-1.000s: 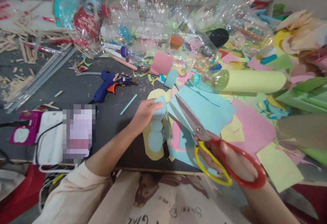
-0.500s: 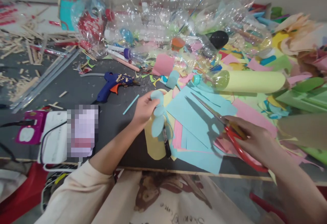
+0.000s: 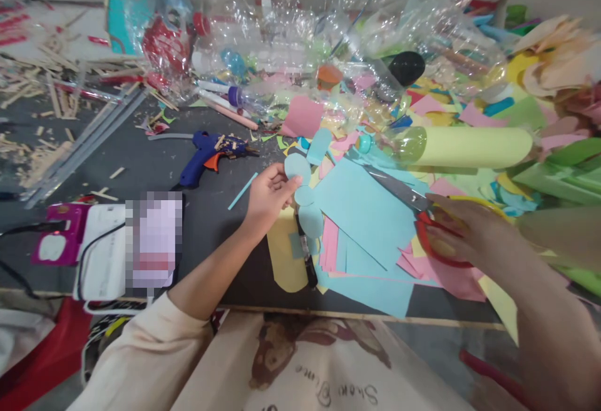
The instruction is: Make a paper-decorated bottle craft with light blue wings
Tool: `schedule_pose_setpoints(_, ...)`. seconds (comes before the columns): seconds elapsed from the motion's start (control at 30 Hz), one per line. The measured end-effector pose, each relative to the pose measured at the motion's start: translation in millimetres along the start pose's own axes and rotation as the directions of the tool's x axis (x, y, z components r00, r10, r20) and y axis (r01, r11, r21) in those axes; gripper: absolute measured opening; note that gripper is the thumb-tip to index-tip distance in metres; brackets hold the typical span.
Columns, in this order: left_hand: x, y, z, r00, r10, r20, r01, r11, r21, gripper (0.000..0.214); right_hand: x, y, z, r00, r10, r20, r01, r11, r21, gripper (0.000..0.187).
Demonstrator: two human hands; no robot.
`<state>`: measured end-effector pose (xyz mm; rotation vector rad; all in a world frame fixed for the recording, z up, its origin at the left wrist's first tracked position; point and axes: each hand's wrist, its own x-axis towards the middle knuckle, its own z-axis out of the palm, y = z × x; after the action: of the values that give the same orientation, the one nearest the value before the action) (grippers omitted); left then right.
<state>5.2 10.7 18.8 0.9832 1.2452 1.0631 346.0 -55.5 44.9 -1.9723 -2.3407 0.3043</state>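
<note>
My left hand [image 3: 268, 197] pinches a light blue paper cutout [image 3: 303, 195] made of three joined round lobes, held just above a yellow paper sheet [image 3: 282, 254] and a black pen [image 3: 307, 254]. My right hand [image 3: 464, 229] lies over the red and yellow handles of a pair of scissors [image 3: 425, 220], whose blades rest flat on a large light blue paper sheet [image 3: 364, 211]. The fingers are curled loosely on the handles. Pink paper [image 3: 444, 273] lies under the scissors.
A blue glue gun [image 3: 206, 151] lies on the dark table left of my left hand. A clear bottle stuffed with yellow paper [image 3: 464, 147], crumpled plastic bottles [image 3: 282, 54] and paper scraps fill the back. A white device [image 3: 101, 251] sits at the left edge; wooden sticks [image 3: 42, 104] lie far left.
My right hand has lowered the scissors from raised and open to flat on the paper, further right. My left hand has lifted and unfolded the blue cutout slightly.
</note>
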Motion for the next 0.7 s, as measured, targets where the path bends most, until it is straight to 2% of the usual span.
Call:
schedule_pose_setpoints(0.07,-1.0,1.9,0.7,1.0,0.0,0.008,-0.001,1.0,0.007,0.035,-1.2,-10.4,-7.4,0.996,-0.06,-0.058,0.055,0.995,-0.086,0.037)
schedule_pose_setpoints(0.13,-2.4,4.0,1.7,1.0,0.0,0.013,0.0,1.0,0.008,0.037,1.0,-26.4,-15.8,0.979,-0.079,-0.189,0.055,0.99,-0.131,0.032)
schedule_pose_setpoints(0.2,-4.3,6.0,2.6,1.0,-0.007,0.023,0.007,1.0,0.006,0.037,8.0,-47.6,-19.8,0.926,-0.09,-0.368,0.093,0.996,-0.01,0.021)
schedule_pose_setpoints(0.23,-5.4,6.9,2.9,0.999,-0.012,0.033,0.011,1.0,0.006,0.037,13.3,-59.8,-18.5,0.928,-0.071,-0.367,0.132,0.981,0.143,0.016)
schedule_pose_setpoints(0.27,-6.4,7.5,3.1,0.999,-0.017,0.045,0.017,1.0,0.005,0.037,19.5,-72.7,-14.6,0.945,-0.072,-0.32,0.178,0.932,0.314,0.015)
schedule_pose_setpoints(0.3,-7.4,8.0,3.2,0.998,-0.025,0.059,0.024,1.0,0.008,0.037,26.1,-85.9,-8.2,0.966,-0.105,-0.236,0.211,0.848,0.486,0.017)
schedule_pose_setpoints(0.37,-8.8,8.7,3.1,0.995,-0.035,0.089,0.033,0.999,0.023,0.038,39.1,-111.6,10.0,0.98,-0.182,-0.076,0.177,0.648,0.741,0.028)
schedule_pose_setpoints(0.43,-9.8,9.0,3.0,0.992,-0.045,0.121,0.041,0.998,0.041,0.038,49.4,-133.1,30.6,0.966,-0.258,-0.002,0.112,0.409,0.906,0.035)
schedule_pose_setpoints(0.5,-10.9,9.0,3.2,0.989,-0.058,0.139,0.051,0.997,0.055,0.037,55.5,-147.9,47.7,0.958,-0.286,-0.01,0.076,0.222,0.972,0.038)
schedule_pose_setpoints(0.53,-11.6,9.0,3.4,0.988,-0.067,0.143,0.059,0.997,0.059,0.038,57.1,-152.6,53.8,0.961,-0.275,-0.007,0.055,0.166,0.985,0.04)
schedule_pose_setpoints(0.6,-13.3,8.6,3.8,0.985,-0.088,0.15,0.079,0.995,0.06,0.039,58.1,-157.2,61.3,0.969,-0.245,-0.002,0.032,0.118,0.992,0.039)
schedule_pose_setpoints(0.7,-16.2,7.2,4.0,0.976,-0.101,0.195,0.092,0.994,0.055,0.041,57.3,-155.9,64.0,0.976,-0.219,0.021,0.012,0.148,0.989,0.035)
